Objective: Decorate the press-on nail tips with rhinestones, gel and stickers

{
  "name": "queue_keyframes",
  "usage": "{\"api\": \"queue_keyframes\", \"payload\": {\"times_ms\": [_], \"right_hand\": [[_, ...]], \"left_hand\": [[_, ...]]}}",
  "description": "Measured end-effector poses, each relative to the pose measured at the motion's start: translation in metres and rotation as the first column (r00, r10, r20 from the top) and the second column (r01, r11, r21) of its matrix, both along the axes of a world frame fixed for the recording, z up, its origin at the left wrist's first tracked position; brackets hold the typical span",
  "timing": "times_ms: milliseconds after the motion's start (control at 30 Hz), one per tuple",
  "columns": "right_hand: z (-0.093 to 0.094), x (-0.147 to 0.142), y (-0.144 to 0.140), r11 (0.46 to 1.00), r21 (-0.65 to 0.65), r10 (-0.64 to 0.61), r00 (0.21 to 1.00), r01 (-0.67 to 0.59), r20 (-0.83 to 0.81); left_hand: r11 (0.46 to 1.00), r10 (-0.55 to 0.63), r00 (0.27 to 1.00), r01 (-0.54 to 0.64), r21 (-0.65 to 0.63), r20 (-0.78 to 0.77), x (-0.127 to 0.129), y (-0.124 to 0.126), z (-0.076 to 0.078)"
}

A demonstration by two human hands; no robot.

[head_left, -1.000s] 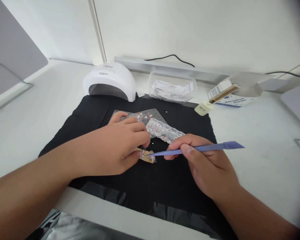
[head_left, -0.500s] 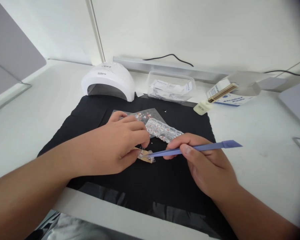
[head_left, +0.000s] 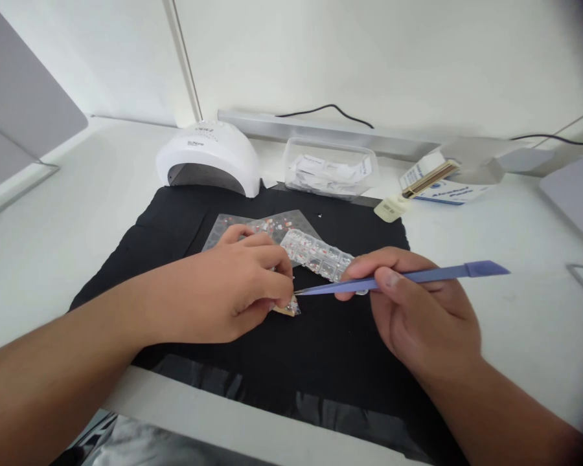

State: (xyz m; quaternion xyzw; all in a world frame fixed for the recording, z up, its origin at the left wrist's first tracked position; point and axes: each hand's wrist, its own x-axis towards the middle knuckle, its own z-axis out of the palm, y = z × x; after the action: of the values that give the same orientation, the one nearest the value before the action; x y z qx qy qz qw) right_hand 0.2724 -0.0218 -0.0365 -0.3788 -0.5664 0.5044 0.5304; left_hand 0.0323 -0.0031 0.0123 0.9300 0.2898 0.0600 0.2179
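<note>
Head camera view, looking forward and down: both forearms enter from the bottom edge and meet over a black mat (head_left: 272, 362). Left hand (head_left: 233, 291) lies palm down, knuckles up, fingers curled toward the right, wrist low over the mat. Its thumb and fingertips are closed on a small tan piece with clear beads (head_left: 287, 309), which rests on the mat under the fingertips; only its right end shows. Right hand (head_left: 418, 310) sits to the right, back of the hand toward the camera, thumb on top. Thumb and fingers are pinched shut on a blue tool (head_left: 403, 278), a slim flat stick held nearly level. Its pointed end reaches left to just beside the left fingertips, directly above the small piece; whether the tip touches it cannot be told. The broad end projects past the hand to the right.

Behind the hands, on the mat, lie a clear sheet with small red and white pieces (head_left: 257, 226) and a clear compartment strip (head_left: 315, 254). The mat lies on a white table (head_left: 78, 220). Further back stand a white dome lamp (head_left: 208, 158), a clear tub of paper packets (head_left: 330, 171), a small pale bottle (head_left: 391, 207) lying down, and a blue and white box (head_left: 442, 184). A black cable (head_left: 330, 111) runs along the white wall.
</note>
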Motion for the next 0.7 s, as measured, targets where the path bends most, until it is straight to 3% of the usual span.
{"api": "queue_keyframes", "payload": {"times_ms": [700], "right_hand": [[-0.001, 0.004, 0.011, 0.999, -0.005, -0.042, 0.99, 0.041, -0.134]], "left_hand": [[0.999, -0.049, 0.998, 0.049, -0.014, -0.037, -0.002, 0.005, -0.001]]}}
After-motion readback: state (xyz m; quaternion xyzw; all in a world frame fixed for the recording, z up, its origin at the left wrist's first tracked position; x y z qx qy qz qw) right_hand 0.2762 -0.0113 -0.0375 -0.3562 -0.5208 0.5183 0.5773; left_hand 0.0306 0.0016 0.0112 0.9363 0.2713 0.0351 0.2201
